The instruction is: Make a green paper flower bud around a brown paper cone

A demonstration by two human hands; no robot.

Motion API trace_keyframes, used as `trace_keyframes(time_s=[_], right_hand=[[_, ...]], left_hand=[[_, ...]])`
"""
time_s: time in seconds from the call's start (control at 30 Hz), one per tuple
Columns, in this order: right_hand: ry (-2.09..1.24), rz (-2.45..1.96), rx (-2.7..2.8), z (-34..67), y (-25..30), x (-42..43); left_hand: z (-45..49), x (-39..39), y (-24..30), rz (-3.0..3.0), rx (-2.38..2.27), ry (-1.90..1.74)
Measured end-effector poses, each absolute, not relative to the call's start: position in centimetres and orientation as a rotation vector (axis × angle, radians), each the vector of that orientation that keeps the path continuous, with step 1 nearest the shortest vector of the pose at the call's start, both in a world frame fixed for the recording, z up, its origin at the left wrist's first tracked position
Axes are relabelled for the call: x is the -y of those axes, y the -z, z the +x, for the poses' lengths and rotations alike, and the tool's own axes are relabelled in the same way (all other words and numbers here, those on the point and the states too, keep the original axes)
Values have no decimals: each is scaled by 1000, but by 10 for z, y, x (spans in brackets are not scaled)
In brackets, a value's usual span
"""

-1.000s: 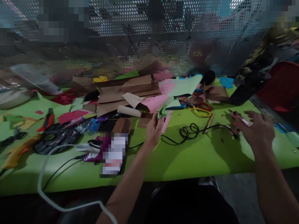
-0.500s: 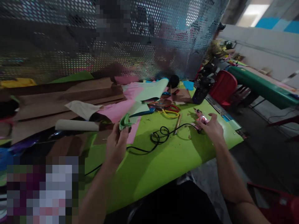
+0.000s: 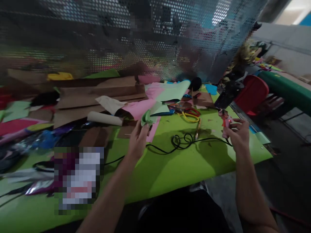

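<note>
My left hand [image 3: 139, 139] is raised over the green table [image 3: 170, 168] and pinches a small folded piece of green paper [image 3: 146, 117] between its fingertips. My right hand [image 3: 239, 133] is near the table's right edge, its fingers closed round a small pink tool [image 3: 225, 121] with a red light on it. A black cable [image 3: 181, 142] runs from that tool in loops across the table between my two hands.
Brown paper sheets [image 3: 97, 97], a cardboard roll [image 3: 105, 118], pink and pale green sheets [image 3: 167, 92] and scissors [image 3: 188, 115] lie behind my hands. A perforated metal screen [image 3: 121, 42] stands at the back. A red chair [image 3: 251, 94] stands to the right.
My head has swung right and partly back. The right hand reached the pink tool on the table, closed on it and lifted it. The left hand kept holding the green paper.
</note>
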State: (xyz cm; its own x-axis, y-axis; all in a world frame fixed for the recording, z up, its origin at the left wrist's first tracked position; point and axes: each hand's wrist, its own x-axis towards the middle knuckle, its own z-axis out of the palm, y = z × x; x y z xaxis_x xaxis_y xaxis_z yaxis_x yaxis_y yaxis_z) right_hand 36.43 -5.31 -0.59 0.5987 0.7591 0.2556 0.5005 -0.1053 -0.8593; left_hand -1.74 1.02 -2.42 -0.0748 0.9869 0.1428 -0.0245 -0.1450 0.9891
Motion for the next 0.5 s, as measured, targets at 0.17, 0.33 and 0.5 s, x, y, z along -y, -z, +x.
trace_keyframes(time_s=[0.17, 0.33, 0.5], right_hand=[[-659, -1257, 829, 341, -3, 42], [-1077, -1208, 851, 311, -6, 39], [-1210, -1217, 1077, 275, -17, 36]], left_hand=[[-16, -11, 25, 1224, -1106, -1401], [-14, -10, 21, 1266, -1099, -1400], [-14, -9, 23, 1349, -1172, -1386]])
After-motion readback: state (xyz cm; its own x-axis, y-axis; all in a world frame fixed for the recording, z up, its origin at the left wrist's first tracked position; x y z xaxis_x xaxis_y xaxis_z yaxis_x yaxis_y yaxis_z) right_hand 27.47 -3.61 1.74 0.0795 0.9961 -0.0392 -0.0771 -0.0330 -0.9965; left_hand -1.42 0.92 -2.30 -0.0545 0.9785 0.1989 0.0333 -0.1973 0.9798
